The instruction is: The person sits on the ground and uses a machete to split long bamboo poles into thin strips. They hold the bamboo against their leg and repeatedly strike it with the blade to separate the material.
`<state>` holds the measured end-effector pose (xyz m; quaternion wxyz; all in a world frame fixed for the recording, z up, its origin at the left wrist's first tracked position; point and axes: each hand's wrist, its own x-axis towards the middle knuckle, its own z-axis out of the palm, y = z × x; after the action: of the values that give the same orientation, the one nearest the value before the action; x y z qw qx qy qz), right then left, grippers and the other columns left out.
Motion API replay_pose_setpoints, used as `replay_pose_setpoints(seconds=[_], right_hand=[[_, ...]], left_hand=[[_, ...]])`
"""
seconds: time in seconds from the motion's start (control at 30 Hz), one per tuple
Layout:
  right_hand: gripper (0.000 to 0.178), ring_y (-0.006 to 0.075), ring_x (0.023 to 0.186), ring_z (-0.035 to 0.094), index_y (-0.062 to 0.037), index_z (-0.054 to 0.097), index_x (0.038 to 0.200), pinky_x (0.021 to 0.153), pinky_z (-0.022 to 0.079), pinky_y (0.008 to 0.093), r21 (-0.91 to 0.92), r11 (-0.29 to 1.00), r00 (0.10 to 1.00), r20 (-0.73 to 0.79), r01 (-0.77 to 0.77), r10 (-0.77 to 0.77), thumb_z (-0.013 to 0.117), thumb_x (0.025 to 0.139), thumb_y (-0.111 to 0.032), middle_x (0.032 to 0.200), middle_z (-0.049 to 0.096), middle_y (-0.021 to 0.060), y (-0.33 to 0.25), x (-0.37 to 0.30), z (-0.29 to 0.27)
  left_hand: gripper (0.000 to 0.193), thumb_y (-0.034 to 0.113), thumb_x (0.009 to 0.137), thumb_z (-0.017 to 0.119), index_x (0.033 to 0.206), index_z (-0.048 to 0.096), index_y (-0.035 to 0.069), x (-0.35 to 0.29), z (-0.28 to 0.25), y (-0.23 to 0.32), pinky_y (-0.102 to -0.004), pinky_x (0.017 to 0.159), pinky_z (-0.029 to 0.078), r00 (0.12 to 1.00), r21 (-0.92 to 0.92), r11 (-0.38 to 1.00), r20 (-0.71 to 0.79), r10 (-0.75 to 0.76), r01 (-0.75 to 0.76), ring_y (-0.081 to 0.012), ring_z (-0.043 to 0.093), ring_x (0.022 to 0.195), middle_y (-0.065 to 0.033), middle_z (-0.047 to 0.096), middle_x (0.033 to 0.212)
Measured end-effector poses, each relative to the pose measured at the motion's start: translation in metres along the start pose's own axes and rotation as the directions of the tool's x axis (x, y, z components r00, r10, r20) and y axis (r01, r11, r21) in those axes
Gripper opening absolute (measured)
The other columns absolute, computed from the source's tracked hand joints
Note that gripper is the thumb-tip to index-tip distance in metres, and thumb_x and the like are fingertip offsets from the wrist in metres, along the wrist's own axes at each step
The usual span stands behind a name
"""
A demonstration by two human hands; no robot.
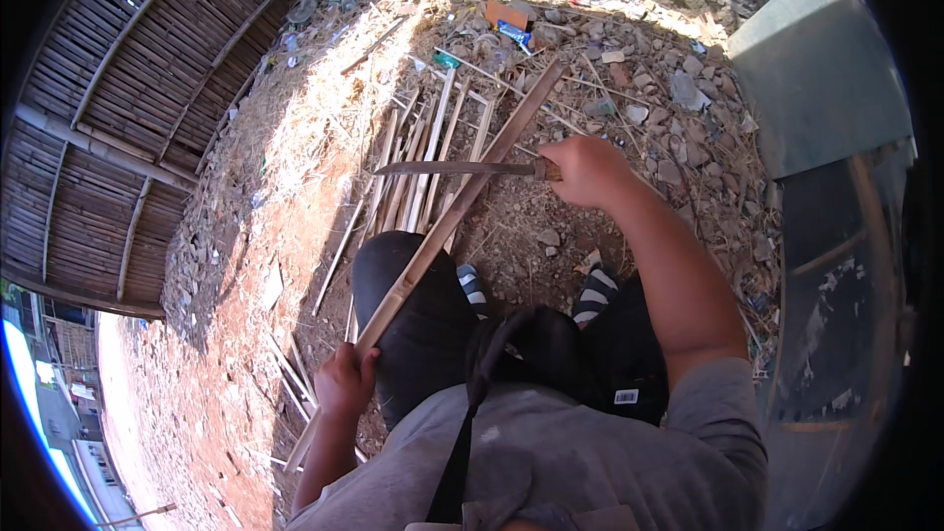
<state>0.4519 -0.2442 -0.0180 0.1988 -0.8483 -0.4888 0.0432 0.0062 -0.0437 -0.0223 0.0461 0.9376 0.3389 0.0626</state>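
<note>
A long split bamboo strip (418,273) slants across my left thigh, its hollow inner side facing up. My left hand (346,377) is closed around its near end, beside my left knee. In my right hand (587,172) is the handle of a machete (457,168), gripped firmly. The long dark blade points left and lies across the bamboo strip, at its upper part; whether the edge bites into it I cannot tell. Below and beyond the blade, several narrow bamboo slats (425,162) lie in a loose bundle on the ground.
Stones and rubble (678,128) cover the ground at the right and far side, with a blue wrapper (514,35) among them. A woven bamboo wall (118,108) stands at the left, a grey-green panel (821,79) at the right. More slats (295,374) lie near my left arm.
</note>
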Motion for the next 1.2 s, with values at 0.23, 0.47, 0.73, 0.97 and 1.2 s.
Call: replay_pose_setpoints(seconds=[0.23, 0.47, 0.73, 0.97, 1.2], right_hand=[[0.028, 0.0366, 0.085, 0.068, -0.0105, 0.068, 0.102, 0.075, 0.055, 0.0483, 0.011, 1.000, 0.993, 0.113, 0.027, -0.028, 0.074, 0.076, -0.019, 0.085, 0.068, 0.0165, -0.015, 0.002, -0.005], [0.029, 0.0362, 0.090, 0.069, -0.0118, 0.069, 0.105, 0.079, 0.056, 0.0485, 0.152, 0.981, 0.992, 0.055, -0.117, 0.110, 0.074, 0.078, -0.022, 0.090, 0.070, 0.0161, 0.015, 0.005, 0.009], [0.030, 0.0354, 0.090, 0.069, -0.0106, 0.068, 0.104, 0.077, 0.055, 0.0478, 0.038, 0.998, 0.977, 0.206, 0.045, -0.052, 0.075, 0.078, -0.025, 0.089, 0.070, 0.0156, -0.023, 0.002, 0.000], [0.027, 0.0365, 0.086, 0.069, -0.0098, 0.069, 0.101, 0.076, 0.055, 0.0475, 0.120, 0.981, 0.963, 0.240, -0.151, 0.119, 0.075, 0.078, -0.023, 0.088, 0.070, 0.0158, -0.006, 0.003, -0.020], [0.017, 0.0341, 0.071, 0.065, -0.0081, 0.066, 0.088, 0.065, 0.050, 0.0453, 0.145, 0.987, 0.992, 0.102, 0.063, -0.079, 0.075, 0.077, -0.018, 0.070, 0.063, 0.0133, -0.004, -0.001, -0.004]], left_hand=[[0.033, 0.034, 0.091, 0.071, 0.085, 0.057, 0.005, -0.007, -0.006, 0.004, -0.0520, 0.059, 0.050, 0.997, -0.065, 0.996, 0.060, -0.056, 0.060, -0.0440, 0.065, 0.066, -0.0203, 0.065, 0.070], [0.032, 0.030, 0.092, 0.070, 0.081, 0.058, 0.002, -0.001, -0.017, 0.001, -0.0519, 0.061, 0.049, 0.984, -0.218, 0.973, 0.171, -0.039, 0.076, -0.0453, 0.065, 0.067, -0.0233, 0.063, 0.069], [0.037, 0.033, 0.096, 0.065, 0.079, 0.058, 0.000, 0.000, -0.020, 0.012, -0.0520, 0.063, 0.049, 0.981, -0.194, 0.975, 0.177, -0.079, 0.114, -0.0461, 0.065, 0.070, -0.0248, 0.062, 0.068], [0.038, 0.035, 0.100, 0.059, 0.087, 0.059, 0.000, -0.005, -0.020, 0.017, -0.0528, 0.062, 0.047, 0.976, -0.230, 0.959, 0.173, -0.129, 0.167, -0.0475, 0.063, 0.071, -0.0253, 0.063, 0.073], [0.031, 0.030, 0.102, 0.056, 0.092, 0.060, 0.001, -0.009, -0.010, 0.015, -0.0534, 0.062, 0.047, 0.993, -0.216, 0.971, 0.079, -0.090, 0.105, -0.0466, 0.064, 0.073, -0.0245, 0.065, 0.078]])
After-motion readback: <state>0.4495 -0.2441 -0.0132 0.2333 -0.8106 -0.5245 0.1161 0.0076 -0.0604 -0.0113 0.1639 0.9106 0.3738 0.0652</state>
